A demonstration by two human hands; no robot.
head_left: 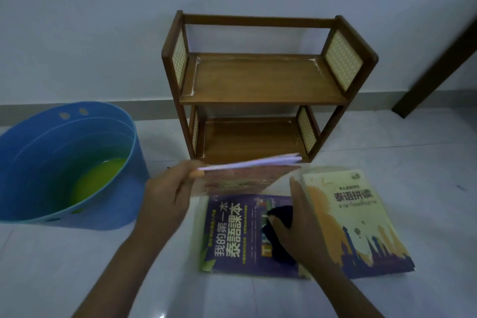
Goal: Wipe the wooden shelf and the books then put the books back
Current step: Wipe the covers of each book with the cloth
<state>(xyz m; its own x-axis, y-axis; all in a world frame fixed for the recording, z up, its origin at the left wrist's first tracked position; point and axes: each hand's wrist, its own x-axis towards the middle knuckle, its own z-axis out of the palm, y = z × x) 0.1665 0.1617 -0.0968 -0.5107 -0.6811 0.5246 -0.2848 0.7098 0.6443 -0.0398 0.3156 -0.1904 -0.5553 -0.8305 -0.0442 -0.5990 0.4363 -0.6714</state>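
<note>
White tiled floor (pixel 77 266), shelf (pixel 260 80) at twelve o'clock: your left hand (pixel 167 193) pinches a thin, floppy book (pixel 247 173) by its edge; right hand (pixel 296 224) closed on a soft cloth (pixel 277 237). Support its spine.

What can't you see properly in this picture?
- Raised book: cover blurred by motion, head view.
- Dark cloth: mostly hidden under the right hand.
- Purple book: right part covered by hand and cloth.
- Blue bucket: left side cut off by the frame edge.

Glossy varnished wooden shelf (pixel 260 80) with woven cane panels (pixel 343 57), smooth plastic bucket (pixel 77 162), glossy paper books (pixel 358 224), shiny tiled floor (pixel 77 266).
</note>
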